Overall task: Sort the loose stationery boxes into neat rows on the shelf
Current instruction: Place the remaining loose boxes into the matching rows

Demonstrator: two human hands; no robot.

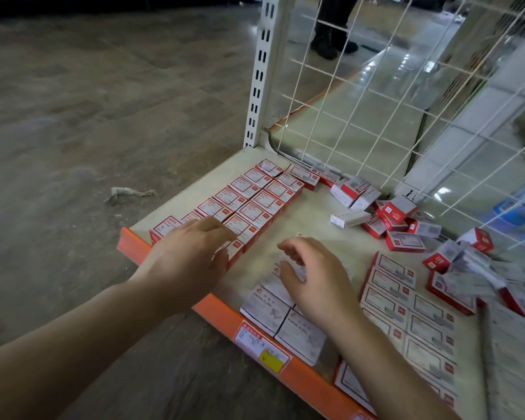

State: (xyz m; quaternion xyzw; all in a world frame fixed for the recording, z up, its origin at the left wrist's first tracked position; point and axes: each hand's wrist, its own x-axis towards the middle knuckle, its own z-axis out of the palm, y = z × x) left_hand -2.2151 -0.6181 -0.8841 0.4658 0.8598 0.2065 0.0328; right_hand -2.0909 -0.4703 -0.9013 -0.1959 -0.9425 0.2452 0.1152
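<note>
left hand (191,244) – fingers flat, pressed together on red box rows (249,204) | right hand (312,277) – fingers loosely curled, spread, paper clip boxes (282,310) under them | loose pile (406,219) well beyond fingertips

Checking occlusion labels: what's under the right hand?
The right hand hovers with curled fingers over white paper clip boxes at the shelf's orange front edge. Two boxes show fully; those beneath the palm are covered, so their count and any contact cannot be told.

Cream shelf (312,219) with orange front edge: two neat rows of red-and-white boxes (255,198) at frame centre, paper clip boxes (285,316) lower centre, loose boxes (406,219) heaped right.
</note>
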